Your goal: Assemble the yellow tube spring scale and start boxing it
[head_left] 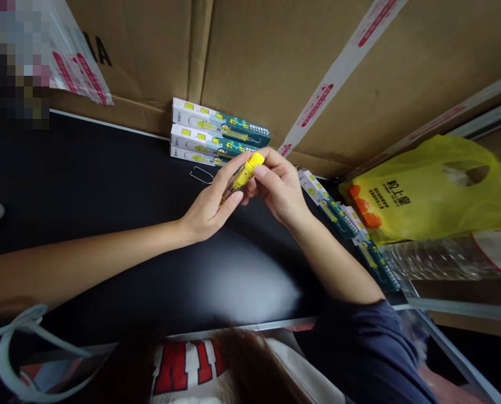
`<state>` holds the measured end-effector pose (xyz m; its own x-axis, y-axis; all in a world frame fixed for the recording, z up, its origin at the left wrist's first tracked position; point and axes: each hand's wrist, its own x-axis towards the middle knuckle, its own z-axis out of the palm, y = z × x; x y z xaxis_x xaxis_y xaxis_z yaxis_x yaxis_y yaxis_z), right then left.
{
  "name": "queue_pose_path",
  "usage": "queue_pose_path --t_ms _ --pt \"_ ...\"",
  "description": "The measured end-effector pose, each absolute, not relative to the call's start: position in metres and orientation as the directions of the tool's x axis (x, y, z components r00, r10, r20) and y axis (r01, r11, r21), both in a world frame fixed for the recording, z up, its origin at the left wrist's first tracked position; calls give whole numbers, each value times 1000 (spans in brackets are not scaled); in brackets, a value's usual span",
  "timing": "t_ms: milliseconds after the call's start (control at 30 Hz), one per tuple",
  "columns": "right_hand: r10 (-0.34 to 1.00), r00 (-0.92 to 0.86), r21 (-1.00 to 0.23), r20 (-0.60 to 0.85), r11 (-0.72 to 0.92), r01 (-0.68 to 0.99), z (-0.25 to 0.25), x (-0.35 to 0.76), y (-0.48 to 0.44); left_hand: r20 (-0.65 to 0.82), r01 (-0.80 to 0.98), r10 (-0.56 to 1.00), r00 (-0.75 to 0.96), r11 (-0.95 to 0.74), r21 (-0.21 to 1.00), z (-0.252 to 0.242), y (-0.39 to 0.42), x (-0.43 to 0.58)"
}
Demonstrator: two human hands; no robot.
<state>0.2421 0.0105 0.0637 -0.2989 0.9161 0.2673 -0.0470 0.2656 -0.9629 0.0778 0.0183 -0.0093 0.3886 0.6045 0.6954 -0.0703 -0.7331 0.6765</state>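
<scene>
Left hand (208, 212) clasps a slanted yellow tube (242, 177); right hand (285, 188) pinches its cap (256, 160)

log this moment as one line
left hand: holds yellow-ended tube | right hand: pinches its yellow end | metal loop: on black table | stacked boxes: beyond loop

Stacked dynamometer boxes (217, 134) bear the characters "测力计". The yellow plastic bag (436, 179) reads "粒上皇", smaller print illegible. A capital "A" marks the cardboard carton (149, 50).
</scene>
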Motion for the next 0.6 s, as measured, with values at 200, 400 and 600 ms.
queue_pose_path --t_ms 200,400,600 --pt "904 -386 -981 185 195 -14 70 253 12 670 -266 617 412 -622 736 -6 19 77" --pt "873 -453 -979 179 204 7 76 257 11 684 -324 599 416 -605 727 -4 18 76" --pt "896 -376 -952 235 291 99 84 259 3 648 -203 624 436 -633 747 -7 15 72"
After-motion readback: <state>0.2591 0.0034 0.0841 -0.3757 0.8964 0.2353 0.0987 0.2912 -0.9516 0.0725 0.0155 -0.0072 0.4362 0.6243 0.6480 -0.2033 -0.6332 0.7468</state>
